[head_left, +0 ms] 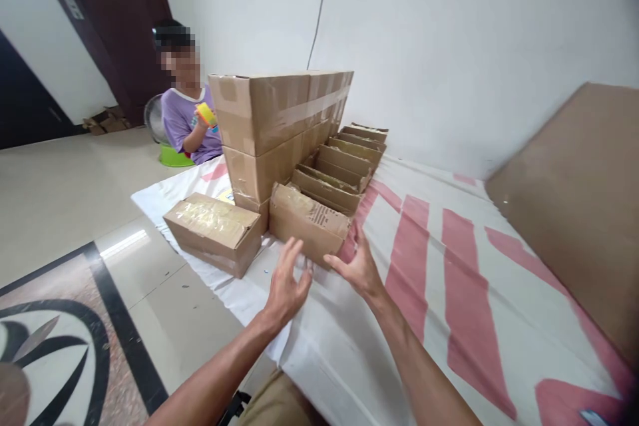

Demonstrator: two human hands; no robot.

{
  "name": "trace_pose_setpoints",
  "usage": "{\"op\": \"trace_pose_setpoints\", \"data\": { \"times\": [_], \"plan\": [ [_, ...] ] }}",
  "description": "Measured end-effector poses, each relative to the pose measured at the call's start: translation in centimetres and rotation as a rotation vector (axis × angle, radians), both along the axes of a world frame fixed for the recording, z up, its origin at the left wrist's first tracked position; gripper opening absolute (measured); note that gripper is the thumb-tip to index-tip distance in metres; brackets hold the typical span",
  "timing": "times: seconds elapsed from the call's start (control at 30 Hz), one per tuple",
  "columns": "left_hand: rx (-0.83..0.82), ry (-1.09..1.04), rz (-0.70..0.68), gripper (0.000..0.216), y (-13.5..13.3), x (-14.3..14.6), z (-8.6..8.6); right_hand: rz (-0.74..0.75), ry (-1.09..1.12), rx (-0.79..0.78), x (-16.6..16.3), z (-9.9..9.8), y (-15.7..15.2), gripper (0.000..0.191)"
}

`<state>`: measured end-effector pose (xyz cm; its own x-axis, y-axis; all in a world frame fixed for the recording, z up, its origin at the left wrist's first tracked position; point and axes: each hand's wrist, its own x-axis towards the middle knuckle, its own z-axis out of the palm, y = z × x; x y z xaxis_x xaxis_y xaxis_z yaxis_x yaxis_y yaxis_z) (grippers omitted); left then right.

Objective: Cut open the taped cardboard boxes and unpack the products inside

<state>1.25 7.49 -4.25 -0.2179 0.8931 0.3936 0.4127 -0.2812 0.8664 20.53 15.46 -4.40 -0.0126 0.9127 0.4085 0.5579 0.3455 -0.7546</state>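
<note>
A small cardboard box with printing on its top flap stands at the front of a row of boxes. My right hand is at its right front corner, thumb and fingers spread; whether it touches the cardboard I cannot tell. In front of the same box, my left hand hovers with its fingers apart and nothing in them. Left of these lies another cardboard box, its top covered in shiny tape. Behind the front box, several open-topped boxes run back toward the wall.
Taped cartons are stacked tall behind the small boxes. A person in a purple shirt sits beyond, holding a yellow roll. A large cardboard sheet leans at the right. A red-and-white cloth lies beneath the boxes.
</note>
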Motion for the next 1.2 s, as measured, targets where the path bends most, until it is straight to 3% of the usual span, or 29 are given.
{"op": "trace_pose_setpoints", "data": {
  "times": [0.07, 0.13, 0.23, 0.33, 0.47, 0.53, 0.63, 0.77, 0.9, 1.07, 1.2],
  "plan": [
    [0.169, 0.088, 0.018, 0.037, -3.5, -3.4, 2.3, -0.112, 0.005, -0.085, 0.7, -0.7, -2.8, 0.108],
    [0.270, 0.130, 0.257, 0.035, -5.5, -8.2, 4.9, -0.130, 0.043, -0.081, 0.3, -1.1, -5.6, 0.081],
    [0.216, 0.073, 0.611, 0.049, -4.9, -16.6, 7.6, 0.089, 0.084, -0.066, -3.8, -0.5, -8.1, 0.052],
    [0.040, -0.235, 0.628, 0.067, -1.5, -22.6, 8.0, 0.335, 0.126, -0.147, -11.1, 0.9, -7.6, 0.059],
    [-0.107, -0.540, 0.567, 0.072, 1.6, -24.4, 6.9, 0.426, 0.191, -0.205, -19.3, 2.2, -5.6, 0.078],
    [-0.107, -0.549, 0.588, 0.074, 1.2, -23.5, 6.5, 0.412, 0.210, -0.154, -20.8, 2.3, -6.1, 0.085],
    [-0.091, -0.521, 0.530, 0.074, -1.7, -20.7, 6.4, 0.322, 0.217, -0.067, -18.8, 2.7, -8.9, 0.086],
    [-0.143, -0.354, 0.354, 0.074, -6.3, -14.6, 6.7, 0.175, 0.173, -0.016, -10.3, 4.7, -14.7, 0.081],
    [-0.190, -0.243, 0.110, 0.072, -9.3, -6.3, 5.9, -0.052, 0.103, -0.084, -0.4, 5.9, -20.9, 0.075],
    [-0.220, -0.214, -0.128, 0.063, -11.8, 3.2, 3.7, -0.342, 0.095, -0.180, 8.5, 4.9, -27.2, 0.064],
    [-0.258, -0.163, -0.197, 0.060, -12.8, 6.3, 2.5, -0.394, 0.094, -0.237, 13.2, 3.6, -29.2, 0.059]
  ]
}}
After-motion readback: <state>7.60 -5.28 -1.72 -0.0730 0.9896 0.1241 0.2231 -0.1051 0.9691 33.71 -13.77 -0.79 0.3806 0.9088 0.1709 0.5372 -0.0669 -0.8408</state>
